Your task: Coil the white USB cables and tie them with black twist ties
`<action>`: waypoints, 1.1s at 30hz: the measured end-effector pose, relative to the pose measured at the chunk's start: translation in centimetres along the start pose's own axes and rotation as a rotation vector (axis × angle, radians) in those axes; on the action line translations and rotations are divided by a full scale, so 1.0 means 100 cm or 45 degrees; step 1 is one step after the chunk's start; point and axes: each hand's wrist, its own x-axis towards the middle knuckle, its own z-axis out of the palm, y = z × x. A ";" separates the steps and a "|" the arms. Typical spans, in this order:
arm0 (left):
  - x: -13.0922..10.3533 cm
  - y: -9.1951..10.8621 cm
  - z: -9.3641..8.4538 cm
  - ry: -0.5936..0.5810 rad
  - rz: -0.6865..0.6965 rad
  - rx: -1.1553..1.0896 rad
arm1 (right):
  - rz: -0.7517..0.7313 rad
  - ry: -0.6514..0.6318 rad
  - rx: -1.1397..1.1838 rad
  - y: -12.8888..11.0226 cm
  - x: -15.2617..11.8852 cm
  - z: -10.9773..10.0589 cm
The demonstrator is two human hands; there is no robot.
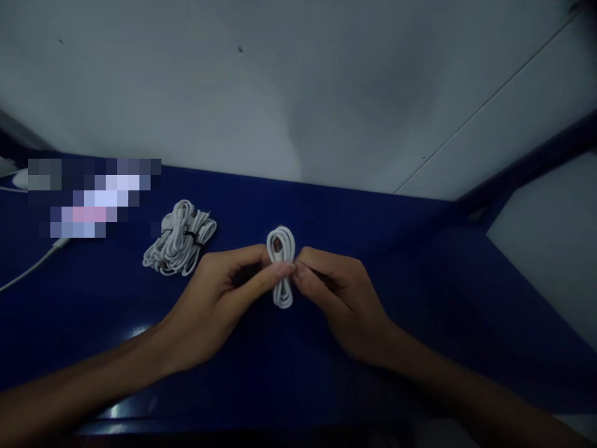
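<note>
A white cable (283,295), coiled into a narrow upright bundle, is held over the blue table. A brownish connector end shows inside its upper loop. My left hand (233,280) pinches the coil round its middle, thumb across the front. From the other side, my right hand (342,298) has thumb and forefinger pressed together at the coil's right edge. Whatever small thing those fingertips grip is too small and dark to make out. Left of my left hand lies a pile of coiled white cables (180,239), some with dark ties round them.
The glossy blue table (280,373) runs along a pale wall (224,112). At the left, a blurred-out bright object (102,199) has a white cord (32,274) leading from it. A blue frame edge (527,168) slants up at the right.
</note>
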 end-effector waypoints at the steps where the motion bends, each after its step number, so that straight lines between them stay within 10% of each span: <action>1: 0.000 0.000 0.001 -0.024 -0.069 -0.102 | -0.042 0.002 -0.043 0.001 0.000 0.001; 16: 0.004 -0.002 -0.003 -0.294 -0.532 -0.755 | -0.523 0.038 -0.587 0.016 0.001 -0.002; 24: -0.002 -0.005 0.003 0.310 0.305 0.147 | -0.145 0.051 -0.159 0.000 0.003 -0.005; 28: -0.003 -0.005 0.000 0.311 0.560 0.676 | 0.027 0.033 0.022 -0.001 0.005 -0.005; 33: -0.008 -0.006 -0.001 0.257 0.569 0.570 | 0.086 -0.020 0.077 -0.001 0.006 -0.008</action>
